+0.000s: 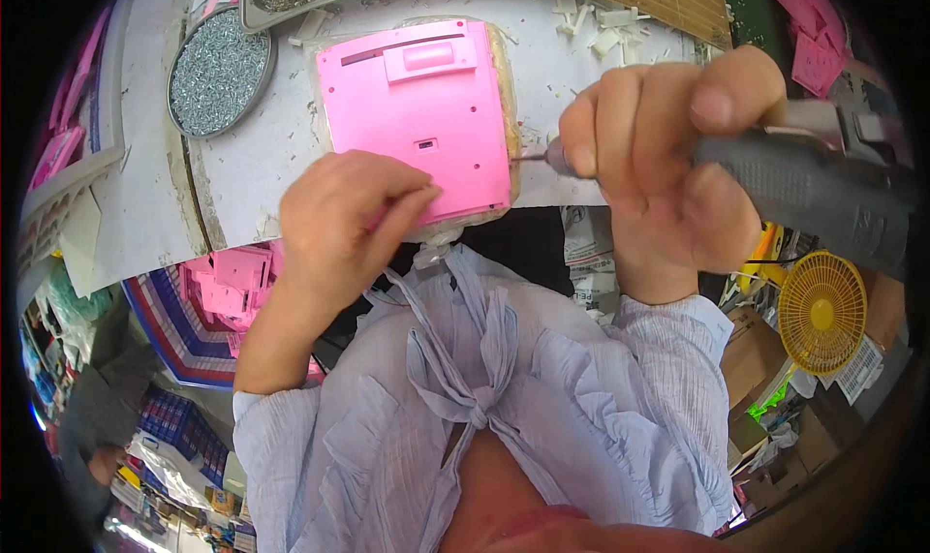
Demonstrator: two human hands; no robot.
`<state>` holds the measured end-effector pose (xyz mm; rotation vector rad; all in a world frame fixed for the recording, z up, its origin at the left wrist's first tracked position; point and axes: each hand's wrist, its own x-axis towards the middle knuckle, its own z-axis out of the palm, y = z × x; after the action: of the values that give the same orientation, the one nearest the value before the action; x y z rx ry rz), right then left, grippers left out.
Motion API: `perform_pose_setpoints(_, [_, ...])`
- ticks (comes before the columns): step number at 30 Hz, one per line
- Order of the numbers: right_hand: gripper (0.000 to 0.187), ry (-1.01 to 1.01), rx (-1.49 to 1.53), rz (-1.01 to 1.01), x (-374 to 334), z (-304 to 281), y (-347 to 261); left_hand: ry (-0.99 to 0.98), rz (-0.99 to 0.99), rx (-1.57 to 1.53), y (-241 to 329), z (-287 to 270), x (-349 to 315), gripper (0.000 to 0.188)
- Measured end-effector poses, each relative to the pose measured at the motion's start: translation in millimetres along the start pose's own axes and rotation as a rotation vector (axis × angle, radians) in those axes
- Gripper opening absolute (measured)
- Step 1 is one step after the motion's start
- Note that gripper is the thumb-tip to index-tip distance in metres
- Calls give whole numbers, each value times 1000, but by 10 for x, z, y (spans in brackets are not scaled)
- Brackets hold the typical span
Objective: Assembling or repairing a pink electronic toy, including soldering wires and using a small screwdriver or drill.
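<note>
A pink plastic casing (pixel 426 117) lies on a padded, plastic-wrapped support (pixel 327 156) at the table's near edge. It has several small screw holes, a long slot and a raised panel. My left hand (pixel 354 209) rests over its lower left part, thumb and fingertips pinched together; anything between them is hidden. My right hand (pixel 668 151) is wrapped round a dark electric screwdriver (pixel 804 180), held sideways. The bit points left, close to the casing's right edge; whether it touches the casing I cannot tell.
A round dish of small silvery screws (pixel 221 74) stands at the left, below a metal tray (pixel 320 1). White plastic bits (pixel 620 32) lie at the back right. Pink parts fill a blue-and-white basket (pixel 184 321) below the table. A yellow fan (pixel 821 311) is at the lower right.
</note>
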<state>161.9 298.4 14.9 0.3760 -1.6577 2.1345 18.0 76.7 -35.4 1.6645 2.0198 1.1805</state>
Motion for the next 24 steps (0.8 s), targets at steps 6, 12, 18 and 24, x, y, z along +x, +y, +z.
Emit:
perform_pose_setpoints(6, [28,94,135,-26,-31,361,-32,21,81,-43,158,254,-45,19])
perform_pose_setpoints(12, [27,40,101,14,-63,350,-72,52,102,-138,175,299,-55,19])
perform_pose_setpoints(18, [28,25,61,42,-33,392,-95,49,149,-84,184,256,-30,20])
perform_pose_setpoints(24, [26,93,102,68,-28,429,-55,87,138,-133,159,285,-85,21])
